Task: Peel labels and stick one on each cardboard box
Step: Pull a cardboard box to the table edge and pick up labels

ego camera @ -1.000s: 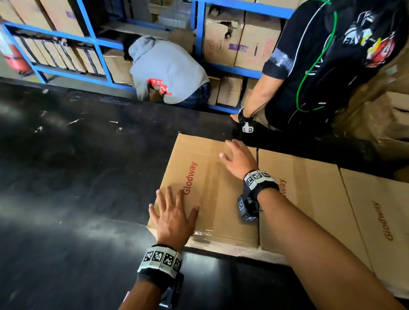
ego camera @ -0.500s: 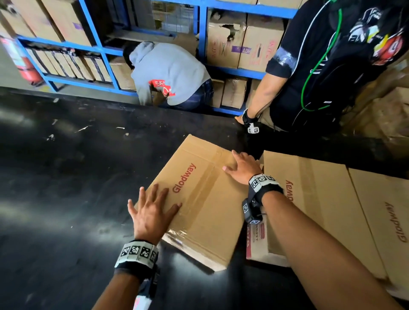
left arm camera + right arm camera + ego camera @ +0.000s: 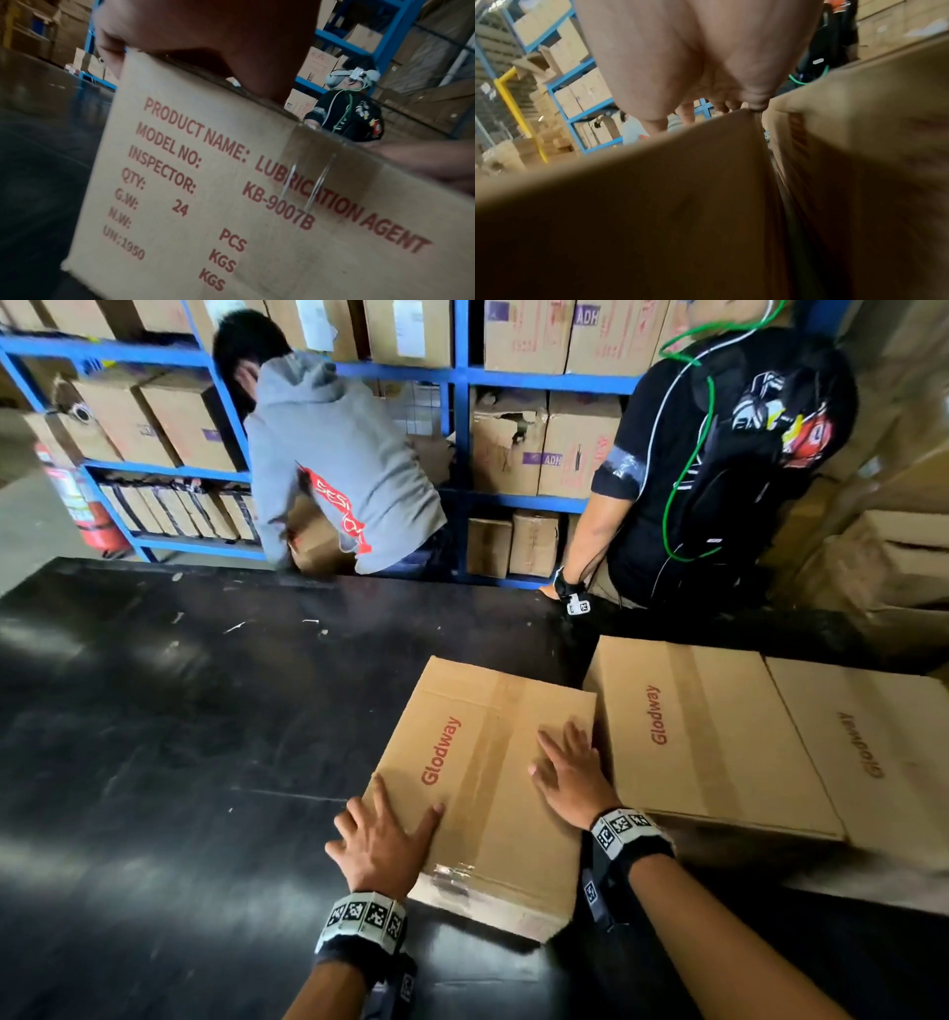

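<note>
A brown Glodway cardboard box (image 3: 493, 762) lies turned at an angle on the black table (image 3: 154, 762). My left hand (image 3: 382, 839) rests flat on its near left corner, fingers straight and spread. My right hand (image 3: 572, 775) presses flat on its right edge, beside a second Glodway box (image 3: 693, 737). A third box (image 3: 873, 752) lies further right. In the left wrist view the box's end (image 3: 205, 192) shows printed product text under my palm (image 3: 205, 40). The right wrist view shows my palm (image 3: 693, 60) over the box edge (image 3: 654, 182). No label sheet is in view.
A person in a grey hoodie (image 3: 339, 464) bends at the blue shelving (image 3: 462, 377) beyond the table. Another person in black with a backpack (image 3: 719, 454) stands at the far right edge, one hand on the table. Boxes fill the shelves.
The angled box has slid left and toward me, away from the second box, and rotated. Both hands stayed flat on it. The person in grey has risen a little.
</note>
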The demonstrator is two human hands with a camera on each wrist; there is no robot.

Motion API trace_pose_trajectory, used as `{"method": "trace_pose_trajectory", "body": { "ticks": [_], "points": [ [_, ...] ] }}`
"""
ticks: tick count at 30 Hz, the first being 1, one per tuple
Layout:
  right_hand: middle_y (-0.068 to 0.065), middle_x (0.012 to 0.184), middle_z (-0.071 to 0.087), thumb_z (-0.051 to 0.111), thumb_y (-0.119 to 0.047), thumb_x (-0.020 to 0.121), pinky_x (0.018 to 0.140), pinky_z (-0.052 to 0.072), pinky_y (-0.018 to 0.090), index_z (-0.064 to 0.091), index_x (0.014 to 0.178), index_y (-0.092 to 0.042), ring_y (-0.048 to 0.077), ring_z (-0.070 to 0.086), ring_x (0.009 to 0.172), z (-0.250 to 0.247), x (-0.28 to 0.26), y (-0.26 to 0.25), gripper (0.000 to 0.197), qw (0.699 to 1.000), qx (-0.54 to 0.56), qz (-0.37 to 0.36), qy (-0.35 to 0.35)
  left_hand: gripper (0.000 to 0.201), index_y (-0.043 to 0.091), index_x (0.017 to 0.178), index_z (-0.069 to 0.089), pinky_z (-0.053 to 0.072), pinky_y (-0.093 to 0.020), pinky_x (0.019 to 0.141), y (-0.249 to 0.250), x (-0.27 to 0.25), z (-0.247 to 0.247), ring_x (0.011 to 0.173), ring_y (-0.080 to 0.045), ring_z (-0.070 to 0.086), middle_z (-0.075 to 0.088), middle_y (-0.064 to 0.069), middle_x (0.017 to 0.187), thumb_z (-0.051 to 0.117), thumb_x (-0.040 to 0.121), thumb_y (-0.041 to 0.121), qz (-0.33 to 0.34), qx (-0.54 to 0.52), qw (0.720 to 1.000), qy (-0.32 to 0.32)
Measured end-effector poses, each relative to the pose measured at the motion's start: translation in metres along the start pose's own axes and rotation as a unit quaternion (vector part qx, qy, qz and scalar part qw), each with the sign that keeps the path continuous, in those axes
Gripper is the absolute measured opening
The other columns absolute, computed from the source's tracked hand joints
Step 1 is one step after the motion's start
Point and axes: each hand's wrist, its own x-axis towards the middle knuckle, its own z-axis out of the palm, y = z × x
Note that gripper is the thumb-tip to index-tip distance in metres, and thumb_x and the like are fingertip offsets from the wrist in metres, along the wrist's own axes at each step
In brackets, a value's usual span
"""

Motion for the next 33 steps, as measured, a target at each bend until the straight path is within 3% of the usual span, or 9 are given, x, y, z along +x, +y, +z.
{"method": "trace_pose_trajectory", "body": {
  "ticks": [3,5,8,9,11,15,23,27,33],
  "points": [
    [0.015,0.172,-0.02,0.043,-0.055,0.105,0.132,0.008,0.048,0.005,0.167,-0.029,0.034,-0.011,0.16,0.02,-0.059,-0.003,0.077,0.996,0.075,0.046,0.004,0.124,0.012,0.155,0.01,0.04,-0.052,0.098,-0.006,-0.022,-0.002,0.124,-0.035,0.047,0.044,-0.012,0.14,0.025,0.067,0.098,-0.009,-0.011,1.0,-0.021],
    [0.015,0.172,-0.019,0.046,-0.059,0.102,0.13,0.019,0.042,-0.003,0.166,-0.029,0.034,0.01,0.16,0.033,-0.094,-0.002,0.087,0.984,0.161,0.077,0.001,0.123,0.008,0.151,0.017,0.043,-0.051,0.099,-0.014,-0.027,-0.003,0.124,-0.038,0.05,0.045,-0.014,0.139,0.036,0.067,0.095,0.003,-0.046,0.998,-0.037],
    [0.008,0.171,0.021,0.055,-0.058,0.098,0.125,0.03,0.038,-0.005,0.166,-0.025,0.025,0.035,0.152,0.045,-0.133,-0.004,0.096,0.95,0.306,0.062,0.035,0.105,0.008,0.136,0.034,0.048,-0.048,0.096,-0.023,-0.028,-0.007,0.115,-0.041,0.057,0.055,-0.02,0.128,0.06,0.067,0.082,0.024,-0.141,0.989,-0.045],
    [0.005,0.169,0.026,0.058,-0.053,0.099,0.124,0.029,0.036,-0.006,0.165,-0.02,0.022,0.035,0.152,0.048,-0.143,-0.006,0.098,0.939,0.335,0.068,0.043,0.1,0.009,0.134,0.036,0.048,-0.047,0.095,-0.026,-0.031,-0.008,0.115,-0.04,0.059,0.057,-0.02,0.127,0.066,0.067,0.077,0.028,-0.163,0.985,-0.049],
    [0.006,0.172,0.019,0.06,-0.045,0.1,0.125,0.025,0.035,-0.01,0.165,-0.014,0.022,0.03,0.154,0.05,-0.152,-0.009,0.1,0.928,0.356,0.101,0.052,0.096,0.01,0.135,0.037,0.047,-0.045,0.094,-0.029,-0.036,-0.011,0.116,-0.038,0.059,0.059,-0.018,0.128,0.073,0.068,0.069,0.036,-0.183,0.981,-0.057],
    [0.002,0.172,0.02,0.063,-0.039,0.101,0.124,0.025,0.036,-0.006,0.166,-0.019,0.023,0.03,0.155,0.051,-0.185,-0.009,0.097,0.913,0.382,0.128,0.061,0.094,0.012,0.136,0.038,0.048,-0.045,0.094,-0.041,-0.068,-0.005,0.115,-0.038,0.059,0.059,-0.016,0.129,0.077,0.068,0.063,0.054,-0.209,0.975,-0.047],
    [0.004,0.165,0.038,0.065,-0.029,0.101,0.122,0.039,0.05,0.006,0.166,-0.028,0.024,0.045,0.146,0.059,-0.279,0.016,0.088,0.907,0.4,0.113,0.062,0.092,0.015,0.134,0.037,0.052,-0.047,0.092,-0.072,-0.178,0.016,0.111,-0.036,0.061,0.059,-0.012,0.127,0.077,0.067,0.065,0.029,-0.244,0.968,-0.043],
    [0.0,0.165,0.036,0.064,-0.03,0.101,0.122,0.034,0.04,0.006,0.166,-0.024,0.017,0.04,0.146,0.066,-0.33,0.022,0.087,0.912,0.396,0.087,0.051,0.097,0.016,0.139,0.032,0.053,-0.048,0.093,-0.091,-0.234,0.024,0.112,-0.035,0.06,0.056,-0.012,0.131,0.076,0.067,0.066,0.008,-0.247,0.968,-0.04],
    [0.002,0.17,0.029,0.066,-0.031,0.1,0.126,0.031,0.042,0.007,0.166,-0.023,0.021,0.036,0.152,0.081,-0.376,0.034,0.088,0.916,0.387,0.087,0.056,0.106,0.022,0.142,0.029,0.051,-0.051,0.095,-0.114,-0.282,0.032,0.115,-0.033,0.057,0.056,-0.009,0.134,0.066,0.061,0.079,0.016,-0.243,0.969,-0.046]
  ]
}}
